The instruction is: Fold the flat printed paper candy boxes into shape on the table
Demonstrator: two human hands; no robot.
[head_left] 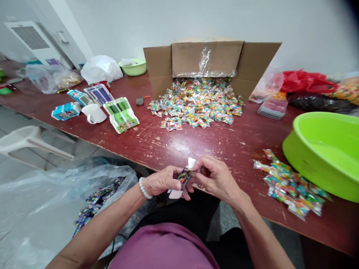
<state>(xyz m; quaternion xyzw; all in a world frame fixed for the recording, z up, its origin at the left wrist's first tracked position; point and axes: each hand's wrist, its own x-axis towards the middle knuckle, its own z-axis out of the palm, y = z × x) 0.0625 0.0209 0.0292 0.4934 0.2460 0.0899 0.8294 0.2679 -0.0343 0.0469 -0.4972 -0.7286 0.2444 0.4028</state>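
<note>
A small dark printed carton (pixel 184 178) with white end flaps is in front of my body, just over the table's near edge. My left hand (pixel 165 181), with a beaded bracelet at the wrist, is closed around its lower part. The fingers of my right hand (pixel 215 177) are pinched at its upper end, beside a raised white flap. Whether a candy is between those fingers, I cannot make out. Beyond my hands, wrapped candies (pixel 200 99) spill from a tipped cardboard box (pixel 207 59). More wrapped candies (pixel 291 186) lie to the right.
A large green basin (pixel 314 160) stands at the right of the red table (pixel 157 145). Flat cartons (pixel 121 114) and a white mug (pixel 94 113) are at the left. Below, a clear plastic bag (pixel 50 201) holds dark printed cartons. A white stool (pixel 25 140) stands farther left.
</note>
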